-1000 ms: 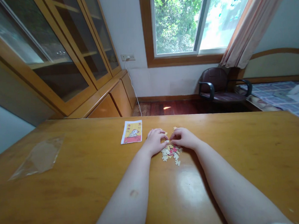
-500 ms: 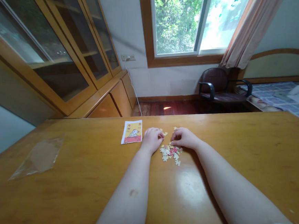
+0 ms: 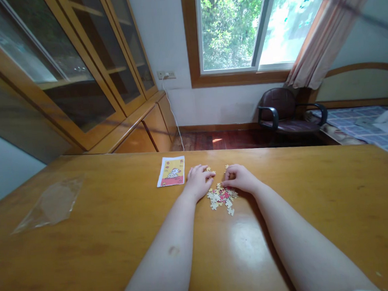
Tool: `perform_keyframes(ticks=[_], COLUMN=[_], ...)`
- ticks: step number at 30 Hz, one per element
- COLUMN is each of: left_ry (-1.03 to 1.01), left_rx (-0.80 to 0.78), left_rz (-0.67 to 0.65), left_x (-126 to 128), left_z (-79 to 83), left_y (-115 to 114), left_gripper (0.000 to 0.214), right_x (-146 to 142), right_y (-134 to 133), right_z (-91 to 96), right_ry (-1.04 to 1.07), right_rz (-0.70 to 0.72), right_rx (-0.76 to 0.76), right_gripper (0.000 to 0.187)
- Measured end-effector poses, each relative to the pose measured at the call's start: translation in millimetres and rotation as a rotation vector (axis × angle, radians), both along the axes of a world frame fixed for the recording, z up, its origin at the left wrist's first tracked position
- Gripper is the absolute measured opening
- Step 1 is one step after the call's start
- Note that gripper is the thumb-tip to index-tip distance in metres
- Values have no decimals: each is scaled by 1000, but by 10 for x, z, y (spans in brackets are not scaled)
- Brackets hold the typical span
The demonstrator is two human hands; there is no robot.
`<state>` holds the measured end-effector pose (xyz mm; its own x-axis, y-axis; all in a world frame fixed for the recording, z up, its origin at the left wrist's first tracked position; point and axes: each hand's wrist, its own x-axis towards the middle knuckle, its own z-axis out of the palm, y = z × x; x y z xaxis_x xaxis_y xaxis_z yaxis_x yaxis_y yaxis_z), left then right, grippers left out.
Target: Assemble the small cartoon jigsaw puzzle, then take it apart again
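A small heap of loose jigsaw pieces (image 3: 222,197), white, yellow and red, lies on the wooden table (image 3: 121,241). My left hand (image 3: 198,181) rests just left of the heap, fingers stretched flat on the table and touching a stray piece. My right hand (image 3: 238,178) sits at the heap's far right edge, fingers curled in a pinch over some pieces; what it grips is too small to name. A picture card (image 3: 171,171) with a cartoon animal lies to the left of my left hand.
A clear plastic bag (image 3: 50,202) lies flat at the table's left. Beyond the far edge stand a glass-fronted wooden cabinet (image 3: 83,69), a dark armchair (image 3: 283,109) under the window, and a bed (image 3: 370,125) at the right.
My left hand drew back from the heap toward the card and its fingers flattened out. My right hand stayed at the heap, fingers still curled.
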<state>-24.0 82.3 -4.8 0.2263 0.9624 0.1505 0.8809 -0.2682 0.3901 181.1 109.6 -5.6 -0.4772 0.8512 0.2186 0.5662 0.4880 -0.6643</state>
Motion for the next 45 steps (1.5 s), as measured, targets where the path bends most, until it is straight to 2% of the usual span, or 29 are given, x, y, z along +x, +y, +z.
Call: perform_keyframes(ticks=[4, 8, 13, 15, 20, 22, 27, 31, 34, 36, 42, 45], left_ry=[-9, -35, -59, -69, -79, -83, -100, -109, -113, -106, -84, -60], left_rx=[24, 32, 49, 67, 103, 104, 93, 98, 104, 95, 30, -17], left_rz=[37, 31, 22, -4, -94, -87, -66, -77, -87, -86, -126, -160], left_x=[-5, -6, -8, -6, 11, 16, 12, 0, -4, -2, 13, 16], left_z=[-6, -26, -29, -20, -2, 1, -5, -32, -39, -28, 0, -17], left_y=[18, 27, 30, 24, 4, 4, 19, 30, 32, 27, -22, -38], left_gripper=[24, 23, 22, 22, 19, 19, 21, 20, 21, 22, 24, 27], right_x=[39, 95, 123, 108, 20, -11, -34, -29, -12, 7, 73, 78], right_y=[66, 122, 121, 105, 22, -11, -24, 8, 37, 57, 89, 89], right_z=[-38, -81, -74, -59, -6, 15, 15, -33, -59, -62, -44, -49], right_ry=[-61, -217, -291, -241, -91, -105, -131, -63, -22, -45, -276, -292], right_rz=[-188, -432, -540, -480, -29, 64, 87, 67, -8, -123, -483, -525], right_rx=[120, 90, 97, 131, 151, 132, 93, 16, 12, 43, 109, 149], right_gripper=[19, 23, 20, 17, 14, 18, 17, 14, 13, 15, 19, 19])
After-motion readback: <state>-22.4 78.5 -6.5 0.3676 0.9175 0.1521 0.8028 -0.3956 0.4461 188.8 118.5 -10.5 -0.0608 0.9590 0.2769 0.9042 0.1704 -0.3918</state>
